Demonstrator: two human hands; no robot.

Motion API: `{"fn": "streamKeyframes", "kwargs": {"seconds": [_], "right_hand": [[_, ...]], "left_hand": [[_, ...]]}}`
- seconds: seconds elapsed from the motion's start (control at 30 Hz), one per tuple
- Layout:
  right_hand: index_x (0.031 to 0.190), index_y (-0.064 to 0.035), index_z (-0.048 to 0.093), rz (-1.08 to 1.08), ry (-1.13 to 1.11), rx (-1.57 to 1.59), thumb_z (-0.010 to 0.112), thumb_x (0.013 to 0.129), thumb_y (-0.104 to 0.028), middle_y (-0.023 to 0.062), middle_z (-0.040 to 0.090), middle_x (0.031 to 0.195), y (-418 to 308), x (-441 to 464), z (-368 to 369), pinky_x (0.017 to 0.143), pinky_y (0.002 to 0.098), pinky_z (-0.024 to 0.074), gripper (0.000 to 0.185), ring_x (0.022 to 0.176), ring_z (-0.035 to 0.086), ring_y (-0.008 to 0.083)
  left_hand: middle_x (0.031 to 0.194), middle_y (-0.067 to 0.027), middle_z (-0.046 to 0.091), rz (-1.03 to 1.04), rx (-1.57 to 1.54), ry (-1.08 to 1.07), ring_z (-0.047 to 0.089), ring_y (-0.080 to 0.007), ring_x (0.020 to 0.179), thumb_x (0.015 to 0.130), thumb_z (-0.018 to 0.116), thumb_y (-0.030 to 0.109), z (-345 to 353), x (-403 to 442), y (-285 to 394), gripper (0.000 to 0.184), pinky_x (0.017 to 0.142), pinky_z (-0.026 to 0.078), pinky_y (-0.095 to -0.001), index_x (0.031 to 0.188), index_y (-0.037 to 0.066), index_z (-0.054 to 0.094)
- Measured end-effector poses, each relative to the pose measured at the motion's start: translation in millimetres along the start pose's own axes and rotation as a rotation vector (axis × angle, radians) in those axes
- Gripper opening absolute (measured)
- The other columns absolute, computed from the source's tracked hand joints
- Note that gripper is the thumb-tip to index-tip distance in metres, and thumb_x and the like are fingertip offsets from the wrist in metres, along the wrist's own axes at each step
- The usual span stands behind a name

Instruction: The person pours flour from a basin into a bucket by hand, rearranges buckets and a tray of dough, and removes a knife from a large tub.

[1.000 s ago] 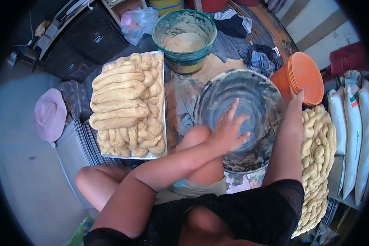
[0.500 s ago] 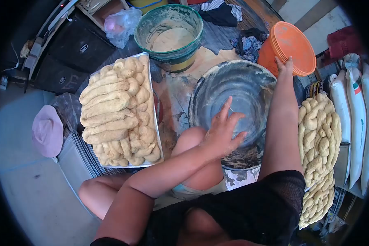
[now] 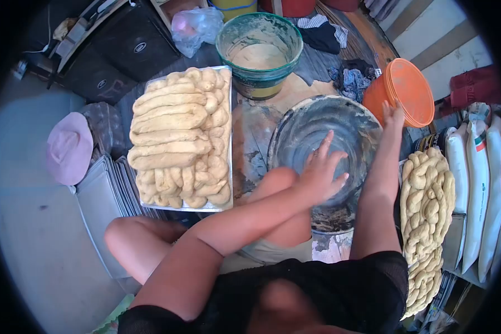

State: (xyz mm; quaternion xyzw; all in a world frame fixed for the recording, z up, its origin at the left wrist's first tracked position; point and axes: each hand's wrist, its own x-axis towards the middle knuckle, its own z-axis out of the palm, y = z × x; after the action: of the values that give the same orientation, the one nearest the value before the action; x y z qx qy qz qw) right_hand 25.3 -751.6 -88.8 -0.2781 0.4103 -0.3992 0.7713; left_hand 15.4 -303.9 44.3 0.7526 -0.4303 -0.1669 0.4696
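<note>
In the head view, my left hand (image 3: 322,173) is spreading its fingers over the big basin (image 3: 295,133). My right hand (image 3: 393,116) is touching the orange bucket (image 3: 414,92); I cannot tell if it is gripping. Dough rolls (image 3: 170,134) are sitting on a tray (image 3: 231,181), looking all shaped; no unshaped dough is showing.

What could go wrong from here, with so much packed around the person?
The orange bucket might tip or slip, since only the right hand is at its rim. The dough is heaped high on its tray, so the top rolls could slide off if jostled. The bent knee is close to the large basin and could knock it.
</note>
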Motion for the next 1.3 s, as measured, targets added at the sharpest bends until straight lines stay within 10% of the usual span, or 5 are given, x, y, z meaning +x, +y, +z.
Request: {"fn": "streamKeyframes", "kwargs": {"seconds": [0.4,0.83,0.93,1.1,1.3], "right_hand": [[0.122,-0.0096,0.039,0.327,-0.718,-0.086,0.06,0.085,-0.022,0.0124,0.052,0.115,96.5,-350.7,141.7,0.088,0.0428,0.0451,0.044,0.103,0.053,0.0245],[0.134,-0.0052,0.029,0.286,-0.657,-0.38,0.064,0.08,-0.025,0.0136,0.047,0.119,225.4,-480.1,211.7,0.09,0.0402,0.0395,0.068,0.109,0.047,0.0254],[0.131,0.0032,0.038,-0.913,-0.51,-1.326,0.065,0.077,-0.034,0.0242,0.046,0.128,269.7,-468.3,190.1,0.101,0.0405,0.0331,0.07,0.119,0.044,0.0352],[0.129,0.0043,0.04,-1.082,-0.562,-1.16,0.067,0.073,-0.031,0.0237,0.046,0.127,269.0,-492.1,202.2,0.099,0.0427,0.0341,0.071,0.116,0.044,0.038],[0.122,0.0082,0.045,-0.447,-0.786,-0.68,0.072,0.071,-0.018,0.0245,0.058,0.109,285.1,-447.0,212.6,0.089,0.0376,0.0436,0.064,0.1,0.056,0.0333]], "left_hand": [[0.142,-0.0212,0.022,0.346,0.119,0.331,0.023,-0.0356,0.132,0.083,0.062,0.026,-135.5,-97.2,25.2,0.039,0.106,0.021,-0.0449,0.113,0.004,0.052],[0.109,-0.0079,0.05,-0.428,-0.917,1.216,0.047,-0.0181,0.103,0.091,0.05,0.03,-229.3,-324.2,-115.0,0.037,0.089,0.039,-0.0334,0.121,0.01,0.041],[0.114,-0.0107,0.048,-0.5,-0.701,1.165,0.046,-0.0203,0.106,0.091,0.05,0.031,-235.2,-330.7,-90.6,0.042,0.09,0.038,-0.0353,0.12,0.002,0.043],[0.137,-0.0263,0.022,-0.604,-0.188,1.152,0.019,-0.0389,0.13,0.091,0.044,0.044,-232.4,-348.9,-124.8,0.059,0.107,0.019,-0.0419,0.128,-0.002,0.034],[0.128,-0.0214,0.038,-0.522,-0.081,1.16,0.034,-0.0293,0.123,0.092,0.044,0.041,-238.5,-377.9,-113.5,0.055,0.102,0.027,-0.0361,0.125,-0.003,0.04]]}}
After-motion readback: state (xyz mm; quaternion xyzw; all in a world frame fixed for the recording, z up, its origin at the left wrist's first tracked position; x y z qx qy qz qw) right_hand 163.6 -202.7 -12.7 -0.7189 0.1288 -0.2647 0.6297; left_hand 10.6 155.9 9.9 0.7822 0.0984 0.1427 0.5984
